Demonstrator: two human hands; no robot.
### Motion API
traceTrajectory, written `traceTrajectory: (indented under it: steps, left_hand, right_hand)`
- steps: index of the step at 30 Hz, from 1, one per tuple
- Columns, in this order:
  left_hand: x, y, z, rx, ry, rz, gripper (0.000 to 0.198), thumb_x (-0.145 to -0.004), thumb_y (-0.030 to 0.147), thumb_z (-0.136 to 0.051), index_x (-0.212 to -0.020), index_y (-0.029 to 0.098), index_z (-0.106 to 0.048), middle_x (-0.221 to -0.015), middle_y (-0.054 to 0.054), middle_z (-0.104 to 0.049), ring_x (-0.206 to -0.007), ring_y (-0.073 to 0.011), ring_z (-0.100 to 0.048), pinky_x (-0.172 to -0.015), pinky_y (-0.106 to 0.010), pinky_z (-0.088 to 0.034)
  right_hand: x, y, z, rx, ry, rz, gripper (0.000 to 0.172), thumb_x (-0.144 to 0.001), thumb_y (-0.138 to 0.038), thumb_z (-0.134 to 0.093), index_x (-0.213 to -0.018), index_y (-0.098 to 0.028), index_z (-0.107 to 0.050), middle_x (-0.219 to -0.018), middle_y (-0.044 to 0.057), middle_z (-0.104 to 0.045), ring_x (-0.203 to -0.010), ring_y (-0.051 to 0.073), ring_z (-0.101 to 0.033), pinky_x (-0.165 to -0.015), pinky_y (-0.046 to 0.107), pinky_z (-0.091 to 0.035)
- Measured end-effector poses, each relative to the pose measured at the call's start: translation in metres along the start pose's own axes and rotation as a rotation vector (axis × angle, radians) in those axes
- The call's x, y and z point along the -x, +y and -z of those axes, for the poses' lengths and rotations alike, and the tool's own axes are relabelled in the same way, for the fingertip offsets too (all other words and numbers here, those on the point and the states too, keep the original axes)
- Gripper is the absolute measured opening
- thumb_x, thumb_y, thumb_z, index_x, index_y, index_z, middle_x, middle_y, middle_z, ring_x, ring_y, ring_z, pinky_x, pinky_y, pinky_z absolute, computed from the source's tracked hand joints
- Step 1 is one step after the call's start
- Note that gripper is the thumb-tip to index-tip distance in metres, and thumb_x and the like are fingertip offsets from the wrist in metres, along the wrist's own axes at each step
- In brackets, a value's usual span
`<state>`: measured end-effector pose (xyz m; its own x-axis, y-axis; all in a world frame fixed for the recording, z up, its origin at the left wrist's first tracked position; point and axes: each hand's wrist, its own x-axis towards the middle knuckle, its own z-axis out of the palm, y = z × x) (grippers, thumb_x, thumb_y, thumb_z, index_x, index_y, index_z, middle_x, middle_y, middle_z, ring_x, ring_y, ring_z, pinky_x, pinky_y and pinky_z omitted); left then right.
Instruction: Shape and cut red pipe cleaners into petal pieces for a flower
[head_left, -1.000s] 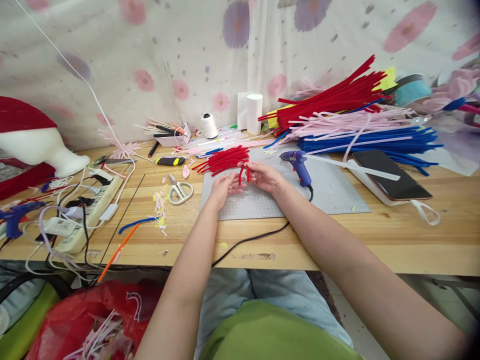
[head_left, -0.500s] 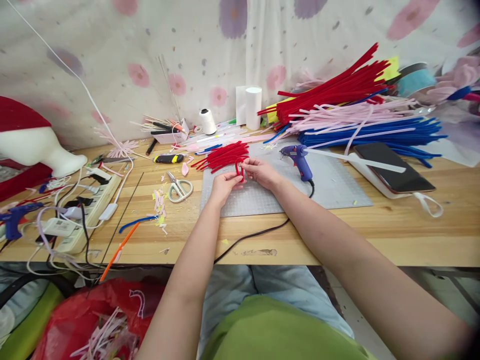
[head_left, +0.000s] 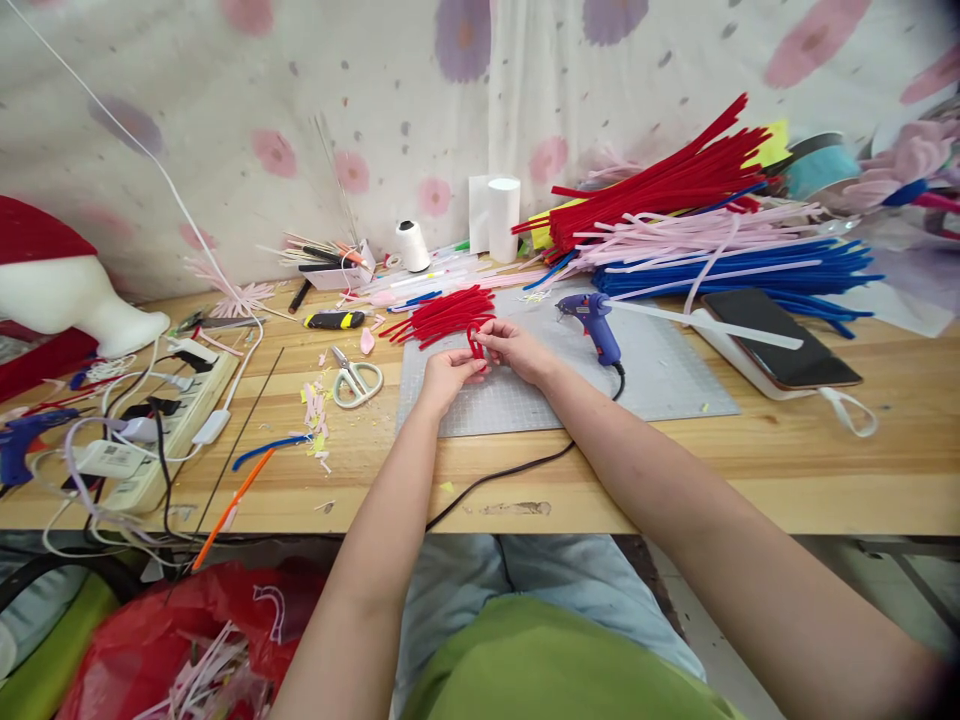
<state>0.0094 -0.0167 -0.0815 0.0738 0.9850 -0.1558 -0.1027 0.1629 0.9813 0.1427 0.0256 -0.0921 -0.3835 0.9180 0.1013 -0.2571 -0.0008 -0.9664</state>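
Between my fingertips is a short red pipe cleaner (head_left: 474,342), bent into a narrow loop. My left hand (head_left: 453,376) pinches its lower end, and my right hand (head_left: 511,350) pinches it from the right side. Both hands are over the grey cutting mat (head_left: 660,385). Just behind them lies a pile of cut red pipe cleaners (head_left: 446,314). A blue hot glue gun (head_left: 596,325) with a long glue stick rests on the mat, right of my right hand. Scissors (head_left: 355,380) lie on the table left of my left hand.
Bundles of red (head_left: 667,185), pink and blue pipe cleaners (head_left: 735,270) are stacked at the back right. A phone (head_left: 784,338) lies right of the mat. A power strip (head_left: 176,430) with tangled cords and a second glue gun (head_left: 30,440) are at the left. The black cord (head_left: 510,467) crosses in front.
The red loop looks narrower between my fingers than before. Both hands remain in nearly the same place, and the whole view has shifted slightly.
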Motion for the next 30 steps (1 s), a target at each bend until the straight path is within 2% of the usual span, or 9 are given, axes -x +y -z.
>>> traceTrajectory:
  steps: [5,8,11,14,19,21,24,27,30]
  left_hand:
    - [-0.002,-0.005,0.002,-0.049,0.028,-0.005,0.024,-0.052,0.019,-0.075,-0.072,0.010,-0.064,-0.061,-0.002,-0.065,-0.057,-0.0114,-0.061,-0.064,-0.030,-0.051]
    - [-0.004,-0.011,0.005,-0.105,0.043,-0.026,0.023,-0.054,0.017,-0.074,-0.074,0.011,-0.065,-0.060,-0.002,-0.064,-0.056,-0.0115,-0.060,-0.064,-0.030,-0.051]
    - [-0.005,-0.016,0.007,-0.162,0.047,-0.066,0.022,-0.055,0.016,-0.073,-0.076,0.011,-0.066,-0.059,-0.001,-0.064,-0.056,-0.0120,-0.061,-0.064,-0.030,-0.051]
    - [-0.004,-0.017,0.007,-0.180,0.062,-0.079,0.024,-0.055,0.015,-0.072,-0.078,0.011,-0.066,-0.059,-0.001,-0.064,-0.056,-0.0126,-0.061,-0.063,-0.030,-0.052]
    - [-0.001,-0.012,0.002,-0.148,0.105,-0.028,0.027,-0.053,0.012,-0.074,-0.078,0.010,-0.063,-0.058,0.000,-0.064,-0.053,-0.0123,-0.061,-0.061,-0.029,-0.052]
    - [0.000,-0.010,-0.002,-0.144,0.113,-0.011,0.024,-0.054,0.010,-0.073,-0.076,0.011,-0.062,-0.055,0.001,-0.062,-0.051,-0.0117,-0.060,-0.060,-0.028,-0.052]
    - [0.000,-0.008,-0.009,-0.133,0.115,0.028,0.017,-0.057,0.007,-0.070,-0.070,0.010,-0.060,-0.052,0.001,-0.061,-0.049,-0.0108,-0.059,-0.060,-0.028,-0.051]
    - [-0.002,-0.007,-0.016,-0.109,0.086,0.040,0.011,-0.059,0.007,-0.068,-0.067,0.011,-0.061,-0.052,0.001,-0.060,-0.047,-0.0102,-0.057,-0.062,-0.030,-0.052]
    - [-0.003,-0.008,-0.019,-0.093,0.076,0.046,0.010,-0.059,0.007,-0.069,-0.065,0.011,-0.061,-0.052,0.001,-0.060,-0.047,-0.0103,-0.057,-0.064,-0.032,-0.052]
  right_hand:
    - [0.001,-0.007,-0.001,-0.068,-0.028,-0.078,0.035,-0.066,-0.049,-0.065,-0.070,-0.015,-0.058,-0.047,-0.006,-0.043,-0.042,0.005,-0.036,-0.042,0.020,-0.027]
    - [-0.001,-0.007,0.001,-0.132,0.054,-0.146,0.038,-0.062,-0.051,-0.069,-0.064,-0.015,-0.054,-0.048,-0.005,-0.044,-0.041,0.004,-0.036,-0.041,0.020,-0.027]
    - [-0.002,-0.006,0.006,-0.128,0.098,-0.130,0.039,-0.057,-0.044,-0.074,-0.058,-0.016,-0.048,-0.046,-0.007,-0.040,-0.041,0.003,-0.034,-0.042,0.020,-0.025]
    - [0.001,-0.009,0.013,-0.082,0.043,-0.109,0.036,-0.060,-0.043,-0.073,-0.058,-0.015,-0.050,-0.047,-0.006,-0.041,-0.042,0.003,-0.033,-0.042,0.020,-0.023]
    - [0.001,-0.018,0.014,-0.191,-0.048,-0.235,0.027,-0.056,-0.029,-0.077,-0.060,-0.012,-0.056,-0.053,-0.004,-0.050,-0.045,0.002,-0.036,-0.042,0.019,-0.023]
    - [-0.003,-0.019,0.009,-0.266,0.013,-0.305,0.022,-0.058,-0.020,-0.076,-0.059,-0.012,-0.055,-0.052,-0.004,-0.050,-0.044,0.002,-0.033,-0.040,0.018,-0.021]
    - [-0.010,-0.018,-0.002,-0.354,0.190,-0.379,0.021,-0.064,-0.012,-0.069,-0.056,-0.013,-0.051,-0.048,-0.005,-0.047,-0.042,0.002,-0.029,-0.038,0.019,-0.018]
    - [-0.013,-0.013,-0.014,-0.393,0.319,-0.344,0.022,-0.069,-0.013,-0.066,-0.056,-0.015,-0.048,-0.049,-0.005,-0.048,-0.041,0.003,-0.030,-0.039,0.019,-0.023]
    - [-0.013,-0.009,-0.020,-0.364,0.369,-0.283,0.026,-0.070,-0.016,-0.066,-0.054,-0.015,-0.046,-0.047,-0.005,-0.047,-0.038,0.003,-0.029,-0.039,0.019,-0.025]
